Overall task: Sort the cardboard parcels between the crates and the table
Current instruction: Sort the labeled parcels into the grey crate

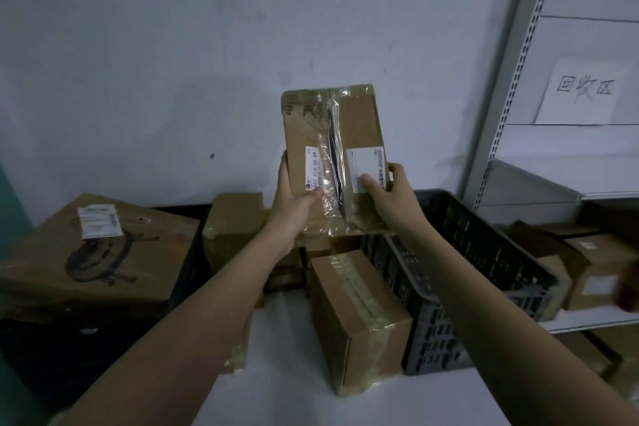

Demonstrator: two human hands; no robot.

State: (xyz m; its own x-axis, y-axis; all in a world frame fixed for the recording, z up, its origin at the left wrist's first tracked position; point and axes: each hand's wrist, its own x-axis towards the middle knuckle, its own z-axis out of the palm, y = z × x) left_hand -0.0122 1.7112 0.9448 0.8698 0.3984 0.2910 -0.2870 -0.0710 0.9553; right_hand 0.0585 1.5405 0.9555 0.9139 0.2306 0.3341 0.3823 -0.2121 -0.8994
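I hold a taped cardboard parcel [359, 121] upright in front of the wall, its white labels facing me. My left hand [294, 207] grips its lower left side. My right hand [390, 197] grips its lower right side, thumb on a label. Below it, another taped parcel [359, 318] lies on the white table [294, 391]. A dark crate [484, 273] stands to the right of that parcel. A second dark crate [188, 273] at the left is mostly covered by a large flat box [103, 252].
More parcels [235, 228] stand at the back of the table against the wall. A metal shelf rack [518, 79] on the right carries a paper sign [584, 93] and several boxes [594, 270] on a lower shelf.
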